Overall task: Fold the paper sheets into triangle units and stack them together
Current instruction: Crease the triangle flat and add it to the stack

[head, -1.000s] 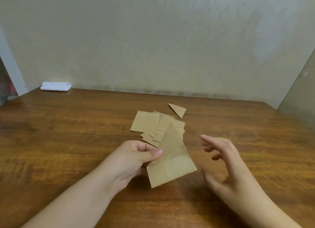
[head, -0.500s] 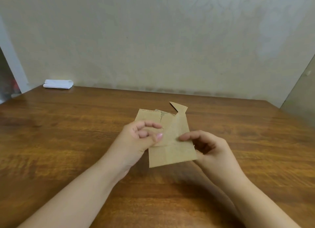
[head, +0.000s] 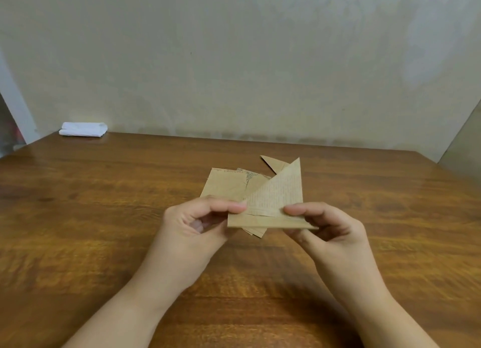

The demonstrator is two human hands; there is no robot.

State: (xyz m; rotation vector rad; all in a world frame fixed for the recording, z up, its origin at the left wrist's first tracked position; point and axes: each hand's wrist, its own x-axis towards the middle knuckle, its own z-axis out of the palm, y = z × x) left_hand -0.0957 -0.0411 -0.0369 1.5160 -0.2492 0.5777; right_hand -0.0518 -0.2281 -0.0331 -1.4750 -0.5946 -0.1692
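Note:
I hold a tan paper sheet (head: 276, 202) above the wooden table (head: 104, 217), partly folded so that a printed triangular flap stands up over a bottom strip. My left hand (head: 192, 225) pinches its left edge between thumb and fingers. My right hand (head: 330, 230) pinches the lower right corner. Behind the held sheet lies a loose pile of flat tan sheets (head: 226, 183). A finished folded triangle unit (head: 274, 163) rests on the table just beyond, partly hidden by the flap.
A folded white cloth (head: 83, 129) lies at the table's far left corner against the beige wall (head: 234, 61). The table's right edge runs near a grey panel (head: 466, 150).
My right hand came in and took hold of the sheet. A corner has been folded over into a triangular flap, and the sheet now sits higher, between both hands.

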